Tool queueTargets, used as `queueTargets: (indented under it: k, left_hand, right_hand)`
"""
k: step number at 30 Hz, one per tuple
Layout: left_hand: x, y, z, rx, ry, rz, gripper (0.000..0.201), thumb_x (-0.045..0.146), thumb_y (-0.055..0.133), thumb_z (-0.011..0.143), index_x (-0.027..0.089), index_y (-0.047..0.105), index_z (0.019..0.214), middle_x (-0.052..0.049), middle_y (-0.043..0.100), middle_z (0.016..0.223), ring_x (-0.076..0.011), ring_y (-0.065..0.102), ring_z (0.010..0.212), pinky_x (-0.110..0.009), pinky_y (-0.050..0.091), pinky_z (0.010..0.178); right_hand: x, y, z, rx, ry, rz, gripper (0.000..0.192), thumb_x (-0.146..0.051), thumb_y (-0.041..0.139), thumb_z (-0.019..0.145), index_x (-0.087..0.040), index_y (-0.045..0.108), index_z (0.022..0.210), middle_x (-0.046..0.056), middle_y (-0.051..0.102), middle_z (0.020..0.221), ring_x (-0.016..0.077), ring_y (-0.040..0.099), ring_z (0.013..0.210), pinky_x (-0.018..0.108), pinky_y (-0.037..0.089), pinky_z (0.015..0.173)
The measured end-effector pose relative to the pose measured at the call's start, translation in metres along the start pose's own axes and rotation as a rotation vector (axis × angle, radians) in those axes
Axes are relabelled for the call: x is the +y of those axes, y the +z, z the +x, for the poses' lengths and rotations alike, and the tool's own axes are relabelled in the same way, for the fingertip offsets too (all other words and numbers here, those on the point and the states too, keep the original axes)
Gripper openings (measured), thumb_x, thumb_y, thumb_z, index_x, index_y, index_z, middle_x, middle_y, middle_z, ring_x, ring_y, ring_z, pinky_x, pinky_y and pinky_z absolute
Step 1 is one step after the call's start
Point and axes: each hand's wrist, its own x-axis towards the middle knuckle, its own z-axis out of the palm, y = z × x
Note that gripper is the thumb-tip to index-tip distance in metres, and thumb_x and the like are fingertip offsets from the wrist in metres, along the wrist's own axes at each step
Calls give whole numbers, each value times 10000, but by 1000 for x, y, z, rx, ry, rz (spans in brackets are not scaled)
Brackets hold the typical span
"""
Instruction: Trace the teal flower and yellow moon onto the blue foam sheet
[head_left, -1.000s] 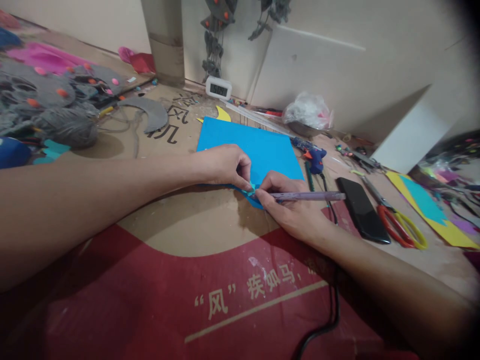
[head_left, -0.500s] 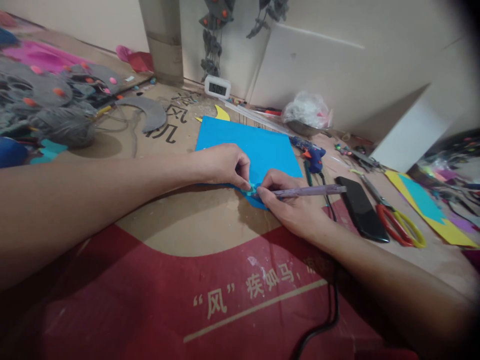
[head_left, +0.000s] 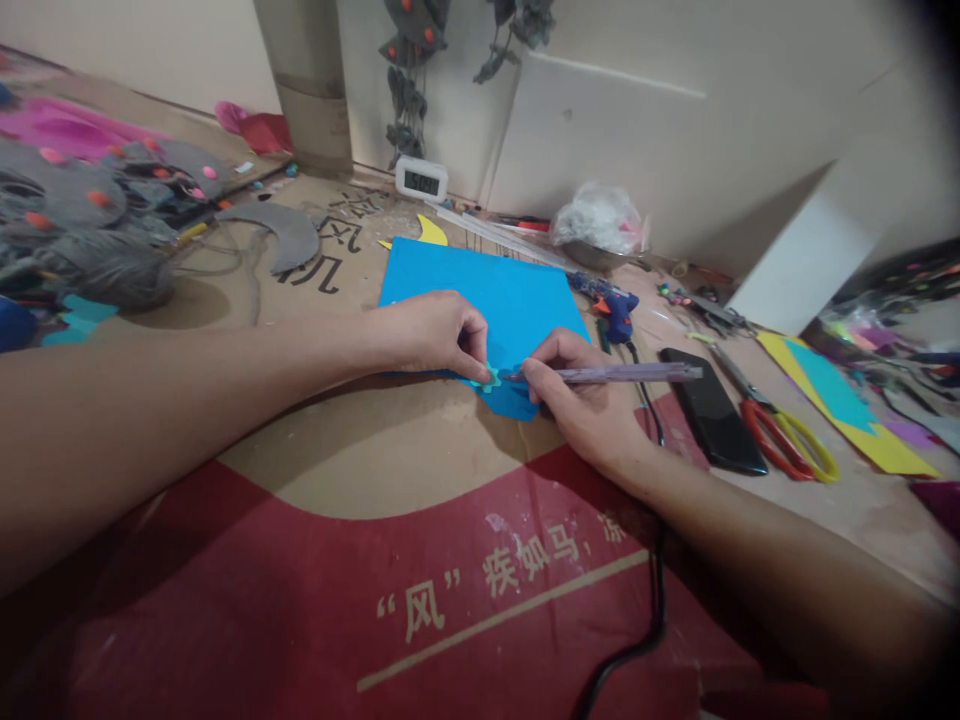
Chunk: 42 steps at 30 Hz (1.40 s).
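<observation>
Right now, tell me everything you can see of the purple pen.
The purple pen is slim, pale purple, plastic-looking, apparently faintly patterned. It lies nearly level, tip toward the small teal cutout on the blue sheet, back end pointing right above the black phone. The right hand grips it near the tip; the left hand pins the cutout.

Cardboard sheet (head_left: 360, 450), blue paper (head_left: 495, 290), phone (head_left: 709, 410), scissors (head_left: 780, 430)

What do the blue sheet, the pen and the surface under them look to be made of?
Blue sheet: probably craft foam or card, matte, flat, evenly coloured. Pen: looks like translucent purple plastic, slightly glossy. Surface: corrugated cardboard by the look of it, brown with red print and creases.
</observation>
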Motion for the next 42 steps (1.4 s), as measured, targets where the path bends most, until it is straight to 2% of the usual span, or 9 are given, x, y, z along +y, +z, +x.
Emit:
queueTargets:
  k: [5, 13, 30, 34, 36, 38, 40, 42]
  left_hand:
    - [-4, 1, 0, 6, 19, 0, 264, 448, 775, 675, 195, 725, 730, 0, 696, 747, -143, 583, 700, -226, 354, 580]
    - [-6, 1, 1, -2, 32, -6, 297, 479, 765, 680, 191, 720, 735, -4, 691, 749, -138, 567, 680, -230, 346, 571]
    - [-1, -1, 0, -2, 12, 11, 257, 443, 774, 666, 198, 713, 714, 9, 688, 733, -132, 566, 682, -228, 347, 586]
    - [1, -2, -3, -6, 30, 4, 227, 414, 763, 708, 195, 717, 742, 12, 685, 747, -133, 559, 696, -238, 348, 591]
    - [2, -2, -4, 2, 33, 2, 184, 370, 755, 727, 191, 718, 751, 12, 685, 753, -129, 560, 702, -239, 352, 600]
    - [2, -1, -5, 4, 31, -8, 182, 363, 761, 720, 188, 716, 743, 9, 688, 756, -130, 567, 704, -239, 356, 603]
    - [2, -1, -5, 3, 26, -14, 226, 403, 768, 703, 186, 711, 734, 4, 690, 756, -137, 578, 712, -239, 362, 604]
    - [2, -2, -5, -1, 31, -20, 241, 421, 745, 712, 187, 712, 761, 1, 692, 769, -141, 589, 725, -235, 369, 607]
  right_hand:
    - [-3, 2, 2, -76, -51, -73, 226, -277, 563, 881, -208, 490, 678, -38, 500, 607, 104, 446, 548, 263, 315, 518]
    - [-5, 1, 2, -101, -105, -147, 240, -306, 547, 903, -204, 484, 696, -34, 510, 620, 104, 445, 574, 253, 320, 535]
    - [-5, -1, 4, -154, -127, -130, 257, -338, 548, 921, -204, 498, 708, -32, 533, 634, 104, 463, 581, 257, 321, 542]
    - [-6, -1, 3, -162, -127, -111, 252, -314, 549, 919, -203, 498, 699, -35, 524, 628, 102, 458, 580, 258, 324, 547]
    - [-5, 0, 3, -137, -99, -77, 251, -312, 566, 905, -204, 499, 688, -36, 514, 619, 103, 450, 571, 261, 321, 538]
    - [-1, 1, 2, -58, -28, 12, 246, -317, 578, 896, -208, 502, 689, -38, 512, 612, 105, 447, 560, 262, 323, 530]
    - [6, 2, 3, 60, 67, 165, 237, -332, 577, 899, -215, 503, 706, -44, 515, 598, 102, 439, 535, 256, 324, 514]
    - [14, 4, 5, 141, 92, 335, 240, -345, 587, 892, -222, 493, 709, -59, 495, 567, 94, 402, 494, 247, 310, 488]
